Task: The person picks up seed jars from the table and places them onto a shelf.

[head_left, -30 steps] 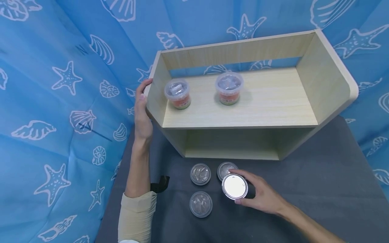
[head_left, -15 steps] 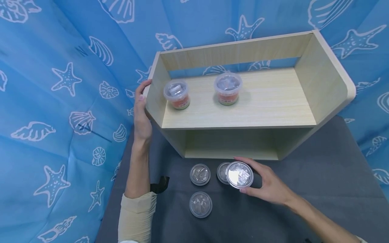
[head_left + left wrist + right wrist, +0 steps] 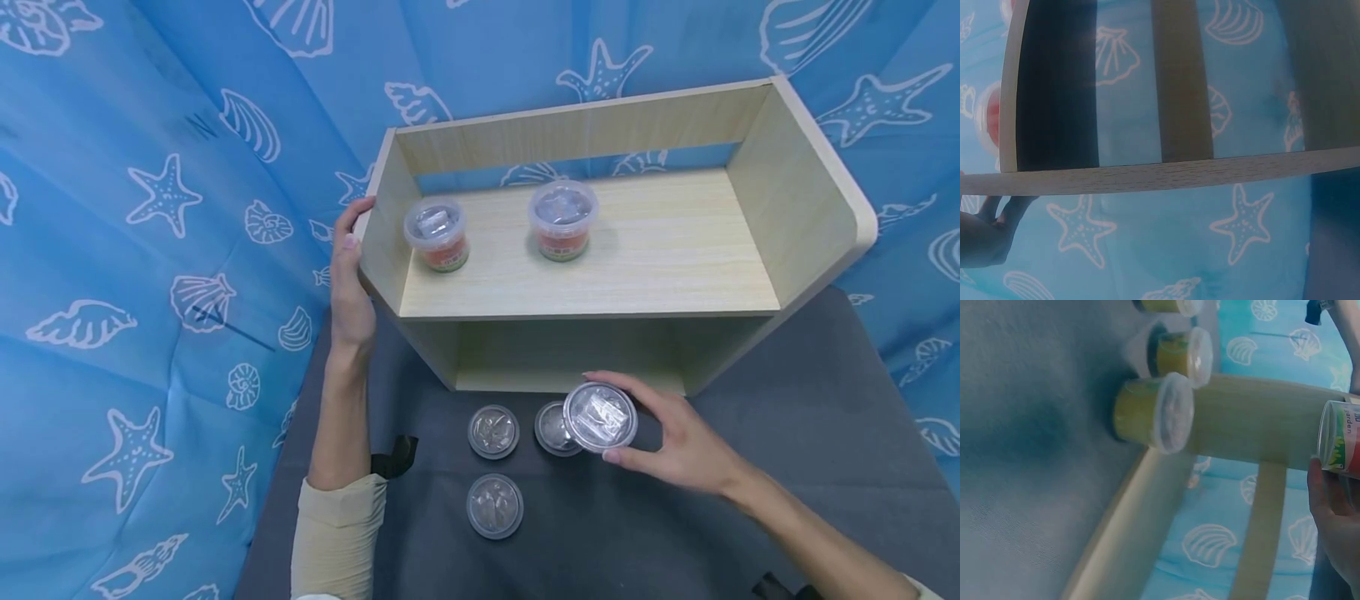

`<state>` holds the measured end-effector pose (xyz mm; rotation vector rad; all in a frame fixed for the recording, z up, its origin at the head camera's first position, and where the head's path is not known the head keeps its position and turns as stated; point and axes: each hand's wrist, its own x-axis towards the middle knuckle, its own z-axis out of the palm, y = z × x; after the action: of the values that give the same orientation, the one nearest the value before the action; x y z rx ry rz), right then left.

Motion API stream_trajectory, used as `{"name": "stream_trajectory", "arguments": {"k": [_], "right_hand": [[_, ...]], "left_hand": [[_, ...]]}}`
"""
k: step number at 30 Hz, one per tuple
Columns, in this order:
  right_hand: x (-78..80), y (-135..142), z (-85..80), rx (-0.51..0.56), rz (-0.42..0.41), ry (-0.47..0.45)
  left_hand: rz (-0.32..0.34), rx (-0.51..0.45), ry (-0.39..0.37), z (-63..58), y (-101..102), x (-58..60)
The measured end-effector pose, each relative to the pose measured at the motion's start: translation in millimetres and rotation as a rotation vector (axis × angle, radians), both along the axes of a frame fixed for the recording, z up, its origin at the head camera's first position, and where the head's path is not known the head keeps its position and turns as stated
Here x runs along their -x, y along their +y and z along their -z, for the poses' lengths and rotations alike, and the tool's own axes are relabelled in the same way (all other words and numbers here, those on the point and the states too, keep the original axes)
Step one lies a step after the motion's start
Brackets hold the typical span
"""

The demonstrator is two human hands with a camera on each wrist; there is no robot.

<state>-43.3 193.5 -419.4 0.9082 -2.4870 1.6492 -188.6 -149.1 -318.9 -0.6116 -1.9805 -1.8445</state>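
My left hand (image 3: 352,287) holds the left side panel of a pale wooden shelf (image 3: 675,250), its fingertips at the panel's edge. In the left wrist view the fingers (image 3: 1013,212) lie against the outside of that board. A clear-lidded plastic tub (image 3: 600,417) is gripped between the thumb and fingers of my right hand (image 3: 690,442), in front of the shelf's lower opening. Its printed label (image 3: 1350,437) shows red, white and green in the right wrist view. In the head view it overlaps a lidded tub (image 3: 553,429) standing on the table.
Two tubs, one at the left (image 3: 437,233) and one near the middle (image 3: 562,221), stand on the upper board. Two more tubs, one nearer the shelf (image 3: 493,432) and one nearer me (image 3: 495,506), stand on the dark tabletop (image 3: 787,467). A blue seashell curtain (image 3: 187,250) hangs behind.
My right hand has carried the tub up toward the shelf and slightly right, uncovering more of the tub beneath it in view. The left hand stays on the side panel.
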Motion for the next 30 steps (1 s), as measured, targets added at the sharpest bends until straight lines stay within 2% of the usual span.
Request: {"name": "stream_trajectory", "arguments": {"k": [11,18,30], "right_hand": [[9.9,8.7,-30.6,-0.006,-0.030,0.016],[10.3,15.5,-48.5,0.019,0.001,0.004],[18.3,31.6,-83.3,-0.012,0.006,0.074]], "left_hand": [[0.001,0.002,0.002,0.0,1.2,1.5],[-0.001,-0.004,0.017,0.4,4.6,2.3],[-0.011,-0.005,0.004,-1.5,2.0,0.2]]}}
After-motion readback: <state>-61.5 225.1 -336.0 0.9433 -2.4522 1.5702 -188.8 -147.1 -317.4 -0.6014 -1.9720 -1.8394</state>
